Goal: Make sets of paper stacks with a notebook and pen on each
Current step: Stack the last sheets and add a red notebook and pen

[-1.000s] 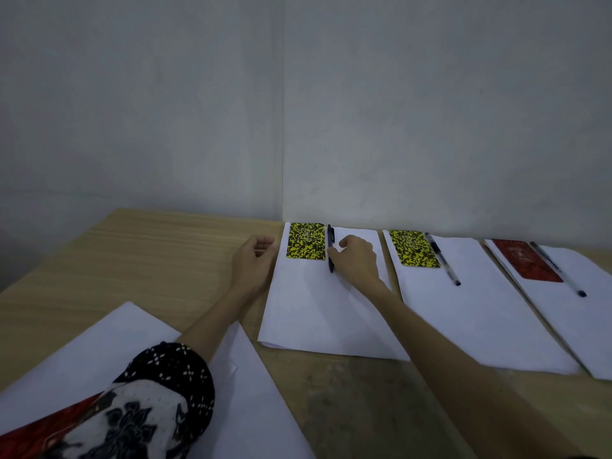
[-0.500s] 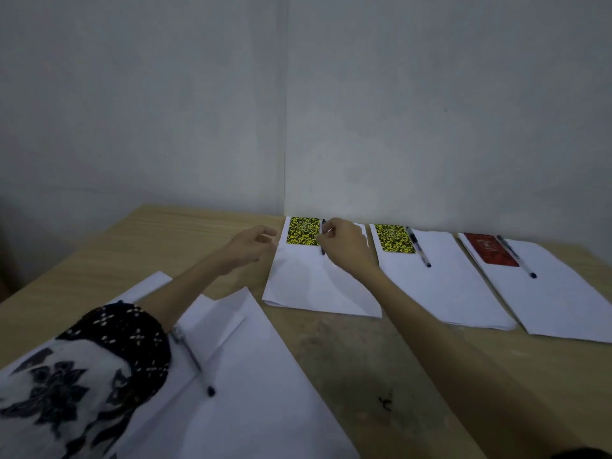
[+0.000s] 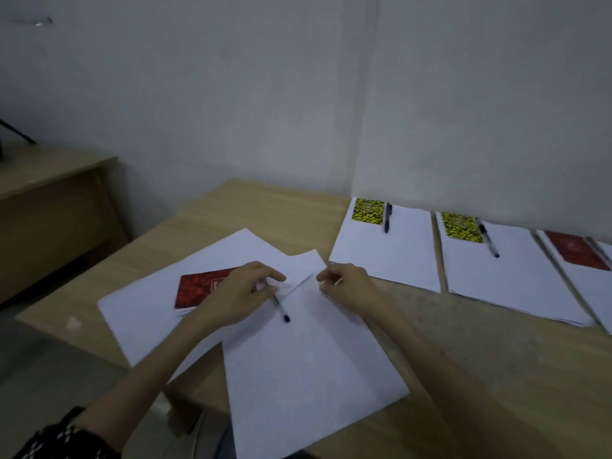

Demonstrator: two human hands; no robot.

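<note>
White loose sheets (image 3: 308, 385) lie on the desk (image 3: 463, 359). Over them the left hand (image 3: 236, 298) pinches a pen (image 3: 280, 308) beside a red notebook (image 3: 198, 288). Just right, the right hand (image 3: 347, 286) pinches a sheet's edge.

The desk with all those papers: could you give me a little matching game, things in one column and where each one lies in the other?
Things:
1. red notebook
2. leftmost yellow notebook
3. loose pen
4. right hand

Places:
A. top left corner of the first finished stack
B. on the sheets by the left hand
C. at the corner of the loose sheets, holding nothing that I can see
D. partly under the left hand, tip toward the camera

Pairs: 1-B, 2-A, 3-D, 4-C
</note>
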